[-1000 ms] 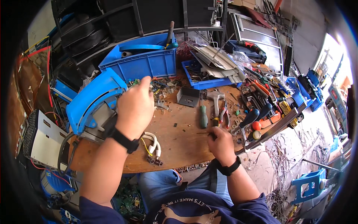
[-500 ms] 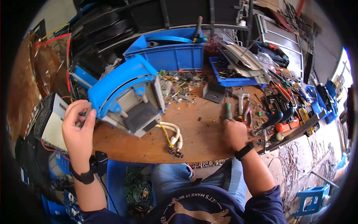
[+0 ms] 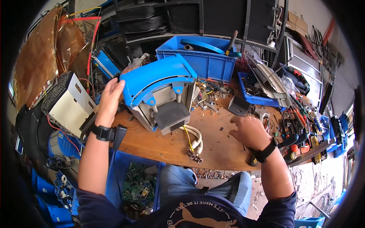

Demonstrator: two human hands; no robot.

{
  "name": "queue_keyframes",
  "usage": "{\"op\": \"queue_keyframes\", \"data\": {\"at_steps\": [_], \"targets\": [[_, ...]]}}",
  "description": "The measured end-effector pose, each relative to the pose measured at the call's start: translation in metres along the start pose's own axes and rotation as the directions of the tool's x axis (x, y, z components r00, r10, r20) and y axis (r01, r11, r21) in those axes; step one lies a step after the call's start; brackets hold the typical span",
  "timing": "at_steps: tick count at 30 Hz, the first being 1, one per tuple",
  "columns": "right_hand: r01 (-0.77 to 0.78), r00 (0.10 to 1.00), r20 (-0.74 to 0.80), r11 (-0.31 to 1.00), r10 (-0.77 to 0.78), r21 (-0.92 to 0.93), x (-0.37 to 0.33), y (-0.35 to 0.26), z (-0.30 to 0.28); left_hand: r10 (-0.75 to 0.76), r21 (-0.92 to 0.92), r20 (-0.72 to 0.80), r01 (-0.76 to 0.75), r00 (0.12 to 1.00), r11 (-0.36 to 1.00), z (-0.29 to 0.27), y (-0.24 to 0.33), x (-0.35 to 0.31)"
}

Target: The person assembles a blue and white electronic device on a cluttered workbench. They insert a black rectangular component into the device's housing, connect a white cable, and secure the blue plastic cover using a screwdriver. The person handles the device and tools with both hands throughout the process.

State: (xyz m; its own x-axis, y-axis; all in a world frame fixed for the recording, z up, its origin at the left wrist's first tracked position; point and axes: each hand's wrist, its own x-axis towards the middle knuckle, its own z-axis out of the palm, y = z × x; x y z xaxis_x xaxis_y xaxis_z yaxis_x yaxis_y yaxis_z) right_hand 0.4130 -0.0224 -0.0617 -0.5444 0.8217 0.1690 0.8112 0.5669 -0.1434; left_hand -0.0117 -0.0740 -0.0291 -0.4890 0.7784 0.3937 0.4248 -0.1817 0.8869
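A blue-topped metal device (image 3: 157, 81) stands on the wooden bench in front of me, left of centre, with a curved blue cover, a grey body and a dark block at its front. My left hand (image 3: 109, 99) is at its left side, fingers stretched out against the blue cover's edge. Thick cream cables (image 3: 197, 136) and a thin yellow wire trail from it to a dark connector (image 3: 194, 156). My right hand (image 3: 250, 131) hovers over the bench's right part, fingers apart and no tool visible in them. Below that wrist a dark tool handle (image 3: 253, 159) lies near the front edge.
Behind stands a blue crate (image 3: 195, 64); right of it, a shallow blue tray (image 3: 262, 100) holds metal pieces. An open dark box (image 3: 238, 105) sits mid-bench. Assorted hand tools (image 3: 300, 121) crowd the right end. Below is a blue bin (image 3: 114, 178) of circuit boards.
My right hand has let go of the green-handled screwdriver, and its fingers have opened. My left hand has gone from pinching the cover's corner to lying along its side. The view has shifted.
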Motion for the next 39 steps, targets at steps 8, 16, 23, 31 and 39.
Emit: {"op": "queue_keyframes", "data": {"at_steps": [8, 16, 23, 31, 39], "targets": [[0.100, 0.973, -0.230, 0.911, -0.006, 0.400, 0.129, -0.066, -0.022, -0.065, -0.182, 0.075, 0.078, 0.995, 0.980, 0.017, -0.010, 0.012], [-0.055, 0.986, -0.118, 0.905, 0.115, 0.421, 0.169, -0.091, -0.025, -0.067, -0.296, 0.113, 0.098, 0.991, 0.950, 0.023, -0.021, 0.018], [0.009, 0.975, -0.205, 0.913, 0.082, 0.408, 0.158, -0.079, -0.012, -0.056, -0.338, 0.033, 0.064, 0.998, 0.939, 0.031, -0.012, -0.004], [0.087, 0.965, -0.252, 0.823, 0.069, 0.562, 0.091, -0.058, 0.003, 0.024, -0.472, -0.105, -0.071, 0.994, 0.879, 0.057, -0.004, -0.073], [0.075, 0.946, -0.295, 0.794, 0.134, 0.603, 0.028, -0.051, 0.019, 0.086, -0.415, -0.056, -0.102, 0.995, 0.904, 0.067, -0.012, -0.141]]}}
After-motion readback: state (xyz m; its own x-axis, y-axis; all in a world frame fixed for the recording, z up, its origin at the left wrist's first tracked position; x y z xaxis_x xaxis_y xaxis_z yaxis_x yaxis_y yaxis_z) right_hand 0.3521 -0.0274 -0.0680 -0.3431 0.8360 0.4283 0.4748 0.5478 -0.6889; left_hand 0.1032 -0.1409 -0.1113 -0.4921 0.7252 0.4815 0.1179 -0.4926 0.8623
